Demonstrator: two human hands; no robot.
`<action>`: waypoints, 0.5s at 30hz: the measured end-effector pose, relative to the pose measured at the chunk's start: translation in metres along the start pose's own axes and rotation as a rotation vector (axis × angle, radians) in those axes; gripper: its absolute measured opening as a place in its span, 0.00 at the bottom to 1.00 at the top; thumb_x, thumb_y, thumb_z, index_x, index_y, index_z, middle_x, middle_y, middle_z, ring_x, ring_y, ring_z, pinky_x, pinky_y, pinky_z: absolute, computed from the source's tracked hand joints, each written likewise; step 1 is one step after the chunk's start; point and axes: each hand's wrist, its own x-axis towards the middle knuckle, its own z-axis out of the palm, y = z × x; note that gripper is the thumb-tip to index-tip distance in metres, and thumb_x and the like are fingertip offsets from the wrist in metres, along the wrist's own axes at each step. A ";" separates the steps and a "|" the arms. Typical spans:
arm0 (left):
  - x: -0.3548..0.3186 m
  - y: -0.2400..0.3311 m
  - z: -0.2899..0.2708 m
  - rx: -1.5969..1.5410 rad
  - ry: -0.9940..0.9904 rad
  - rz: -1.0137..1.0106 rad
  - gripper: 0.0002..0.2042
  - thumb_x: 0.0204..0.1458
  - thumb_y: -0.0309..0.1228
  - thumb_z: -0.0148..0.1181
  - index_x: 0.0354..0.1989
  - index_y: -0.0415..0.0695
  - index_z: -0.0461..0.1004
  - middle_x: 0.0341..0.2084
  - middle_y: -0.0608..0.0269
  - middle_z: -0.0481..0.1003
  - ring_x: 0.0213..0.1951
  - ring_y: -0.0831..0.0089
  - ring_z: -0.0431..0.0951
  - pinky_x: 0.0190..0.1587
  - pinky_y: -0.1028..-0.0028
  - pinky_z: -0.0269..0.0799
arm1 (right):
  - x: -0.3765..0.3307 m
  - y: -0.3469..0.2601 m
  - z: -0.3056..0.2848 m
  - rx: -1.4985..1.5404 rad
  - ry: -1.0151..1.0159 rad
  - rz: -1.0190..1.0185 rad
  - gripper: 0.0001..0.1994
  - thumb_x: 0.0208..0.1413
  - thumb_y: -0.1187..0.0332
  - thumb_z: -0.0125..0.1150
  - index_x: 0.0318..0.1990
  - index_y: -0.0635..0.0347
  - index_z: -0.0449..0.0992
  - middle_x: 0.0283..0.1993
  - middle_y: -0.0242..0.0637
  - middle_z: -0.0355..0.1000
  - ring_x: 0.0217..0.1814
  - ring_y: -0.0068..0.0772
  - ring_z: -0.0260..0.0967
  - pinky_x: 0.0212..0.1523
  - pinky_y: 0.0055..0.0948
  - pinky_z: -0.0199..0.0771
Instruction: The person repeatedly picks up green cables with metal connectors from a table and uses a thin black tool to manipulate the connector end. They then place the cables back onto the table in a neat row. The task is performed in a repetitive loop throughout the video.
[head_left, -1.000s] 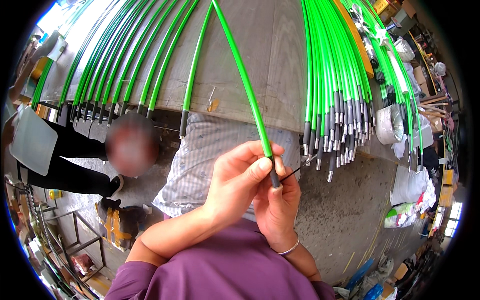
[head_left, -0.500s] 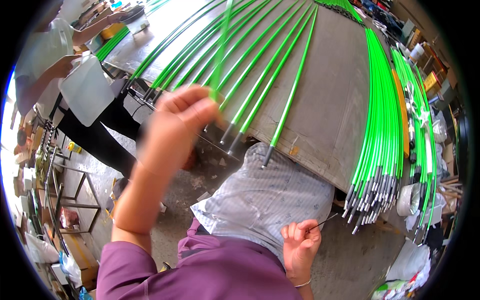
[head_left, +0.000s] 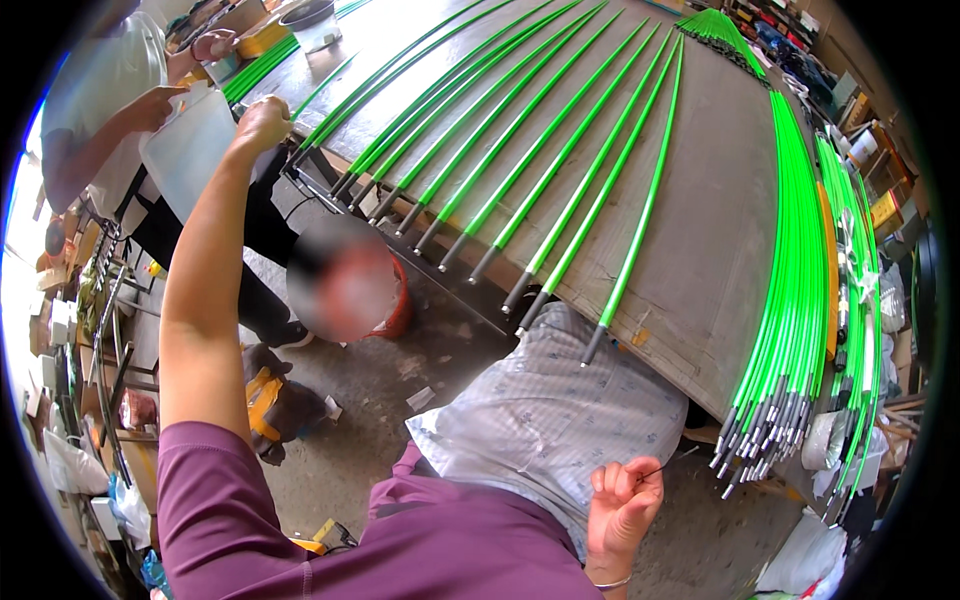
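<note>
My left arm reaches out to the far left. My left hand (head_left: 264, 124) is closed round the near end of a green rod (head_left: 326, 84) at the table's edge. To its right, several green rods with dark grey ends (head_left: 563, 170) lie fanned out on the table (head_left: 700, 190), their ends jutting past the near edge. Low in front of my body, my right hand (head_left: 622, 508) has its fingers curled on a thin dark wire-like tool (head_left: 668, 461) that points right. A patterned pale cloth (head_left: 560, 400) covers my lap.
A dense bundle of green rods (head_left: 795, 280) hangs over the table's right side. At the far left a person (head_left: 100, 110) holds a translucent white container (head_left: 185, 150), near a grey bucket (head_left: 312, 25). Beneath the table edge is a red object (head_left: 400, 300), partly blurred.
My left hand has swung from the middle to the far left, with the green rod lowered toward the table. My right hand keeps its grip on the thin tool. The view has shifted slightly.
</note>
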 end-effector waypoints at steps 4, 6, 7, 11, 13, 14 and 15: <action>0.000 -0.005 0.012 -0.150 -0.120 -0.057 0.06 0.39 0.29 0.63 0.27 0.42 0.78 0.22 0.57 0.77 0.29 0.68 0.79 0.35 0.70 0.71 | 0.001 0.001 0.000 -0.019 0.028 0.011 0.28 0.34 0.44 0.70 0.34 0.56 0.66 0.17 0.18 0.46 0.19 0.16 0.45 0.27 0.24 0.54; -0.002 -0.006 0.017 -0.193 -0.144 -0.069 0.05 0.40 0.30 0.63 0.23 0.41 0.78 0.18 0.59 0.77 0.26 0.71 0.78 0.32 0.71 0.71 | 0.002 0.003 0.001 -0.018 0.020 0.028 0.28 0.34 0.45 0.70 0.34 0.56 0.66 0.17 0.18 0.46 0.19 0.16 0.45 0.27 0.24 0.54; -0.002 -0.007 0.019 -0.183 -0.148 -0.060 0.05 0.41 0.30 0.63 0.23 0.41 0.78 0.18 0.59 0.77 0.25 0.71 0.78 0.31 0.71 0.71 | 0.002 0.003 0.002 -0.019 0.017 0.035 0.28 0.34 0.45 0.70 0.34 0.56 0.66 0.17 0.18 0.46 0.19 0.16 0.46 0.27 0.24 0.54; -0.007 -0.007 0.019 -0.163 -0.150 -0.065 0.06 0.42 0.31 0.62 0.25 0.41 0.78 0.20 0.59 0.77 0.26 0.70 0.77 0.33 0.70 0.71 | 0.003 0.004 0.006 -0.010 0.008 0.056 0.28 0.34 0.45 0.70 0.34 0.56 0.66 0.16 0.18 0.46 0.19 0.16 0.46 0.27 0.24 0.54; -0.009 -0.009 0.018 -0.192 -0.117 -0.081 0.07 0.43 0.32 0.63 0.25 0.41 0.78 0.23 0.57 0.78 0.29 0.68 0.78 0.35 0.70 0.71 | 0.003 0.005 0.008 -0.011 0.006 0.052 0.28 0.34 0.45 0.70 0.34 0.56 0.66 0.16 0.18 0.46 0.19 0.16 0.46 0.27 0.24 0.54; -0.010 -0.011 0.013 -0.181 -0.059 -0.052 0.08 0.44 0.33 0.62 0.28 0.41 0.78 0.25 0.56 0.78 0.31 0.67 0.78 0.36 0.69 0.71 | 0.003 0.004 0.008 -0.021 -0.018 0.053 0.28 0.35 0.45 0.69 0.35 0.56 0.66 0.17 0.18 0.45 0.19 0.15 0.45 0.26 0.23 0.53; -0.012 -0.012 0.004 -0.166 -0.002 -0.024 0.09 0.45 0.34 0.61 0.30 0.41 0.78 0.28 0.56 0.78 0.32 0.65 0.78 0.38 0.68 0.70 | 0.002 0.003 0.007 -0.029 -0.042 0.054 0.27 0.37 0.45 0.67 0.35 0.56 0.65 0.17 0.19 0.44 0.19 0.15 0.44 0.26 0.22 0.52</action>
